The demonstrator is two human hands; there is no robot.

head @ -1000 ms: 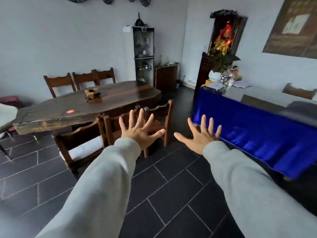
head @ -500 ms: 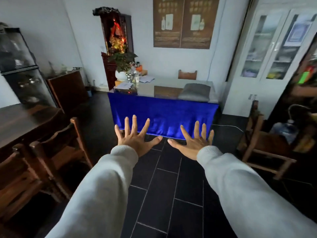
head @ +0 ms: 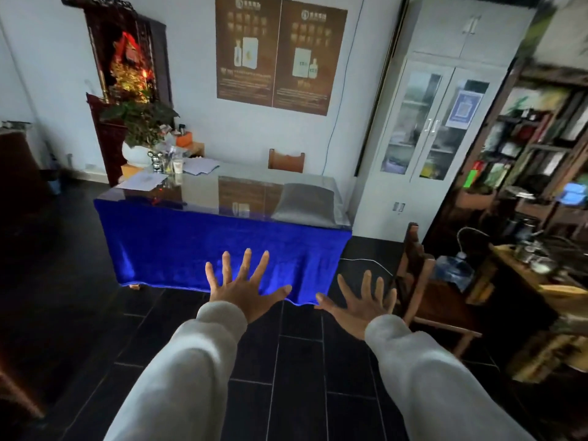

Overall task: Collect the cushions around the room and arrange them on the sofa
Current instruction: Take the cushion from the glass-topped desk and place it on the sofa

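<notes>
A grey cushion (head: 304, 203) lies flat on the right end of a glass-topped table draped in blue cloth (head: 222, 243). Both my arms, in light grey sleeves, reach forward over the dark tiled floor. My left hand (head: 245, 289) is spread wide with empty fingers, in front of the blue cloth's lower edge. My right hand (head: 359, 308) is also spread and empty, just right of the cloth's corner. Neither hand touches the cushion. No sofa is in view.
A wooden chair (head: 426, 281) stands at the right beside a cluttered wooden desk (head: 525, 275) and shelves. A white glass-door cabinet (head: 426, 135) stands behind. A plant (head: 140, 122), cups and papers sit on the table's left end. A chair back (head: 285, 160) shows behind the table.
The view has swung right, from the long wooden dining table to the blue-draped table, which is now centred and closer. Both hands stay spread and empty in front of me.
</notes>
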